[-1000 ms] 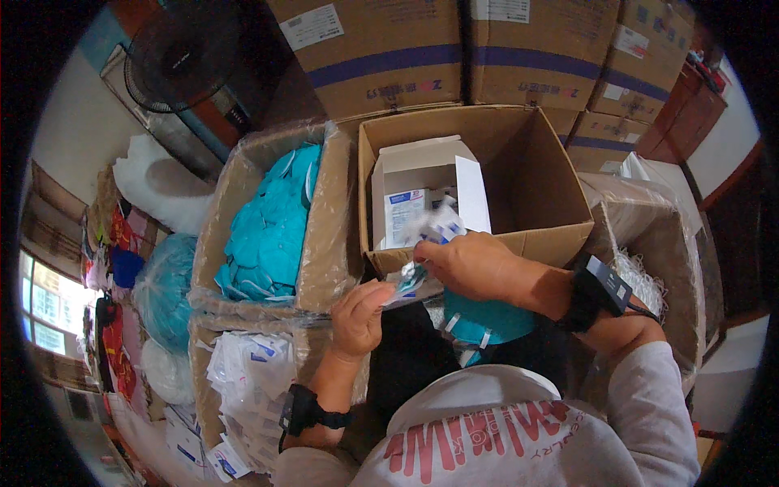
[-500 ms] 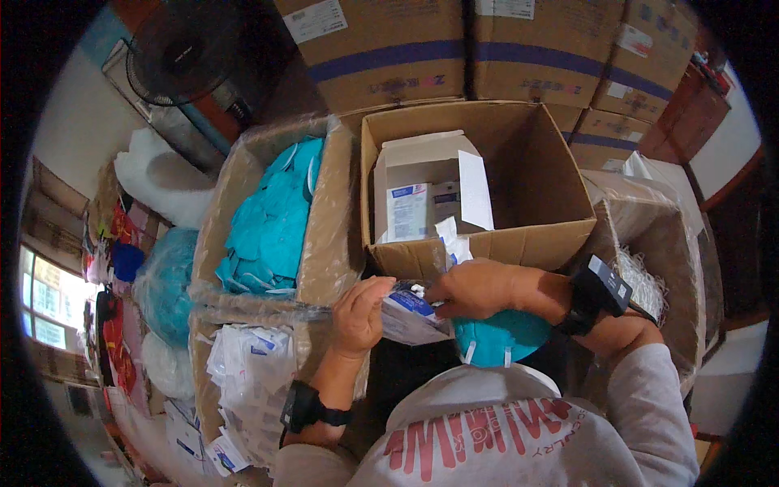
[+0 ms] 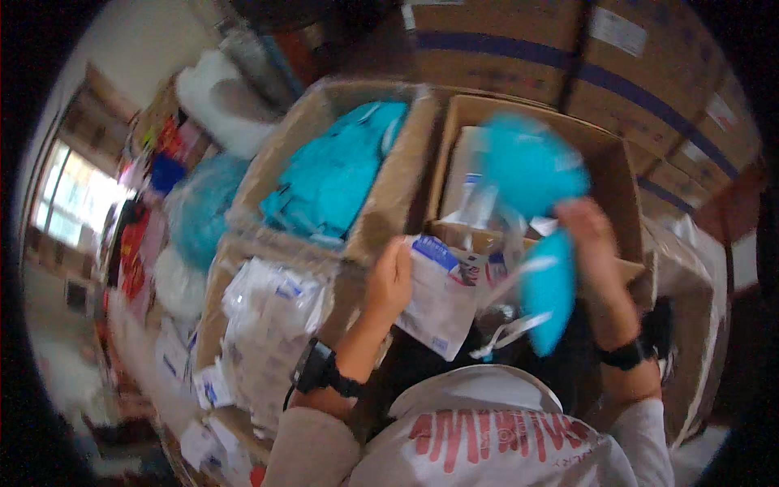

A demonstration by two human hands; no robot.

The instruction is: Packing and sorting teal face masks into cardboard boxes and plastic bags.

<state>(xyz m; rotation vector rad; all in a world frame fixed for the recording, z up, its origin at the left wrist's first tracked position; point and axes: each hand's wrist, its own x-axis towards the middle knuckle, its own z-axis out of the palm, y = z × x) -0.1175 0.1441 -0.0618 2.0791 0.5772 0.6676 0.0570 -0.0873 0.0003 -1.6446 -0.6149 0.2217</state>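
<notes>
My left hand (image 3: pixel 391 280) is closed on the edge of a clear plastic bag (image 3: pixel 442 304) with blue and dark print, held upright over the lap. My right hand (image 3: pixel 588 239) is smeared by motion, its fingers at the lower edge of a blurred teal face mask (image 3: pixel 531 166) above the open carton. Just below that hand hangs a second teal mask (image 3: pixel 550 296), seen side-on, with white straps (image 3: pixel 519 326) trailing toward the bag. What joins the two masks is too blurred to make out.
Ahead stands an open brown carton (image 3: pixel 633 195) with a white box inside. To its left, a plastic-lined carton holds many teal masks (image 3: pixel 341 174). Nearer left is a carton of flat printed bags (image 3: pixel 272 333). Sealed cartons (image 3: pixel 495 61) are stacked behind.
The view has swung left. My right hand has moved away from my left, and the teal masks have risen with it. The printed bag now stands upright in my left hand, its front showing.
</notes>
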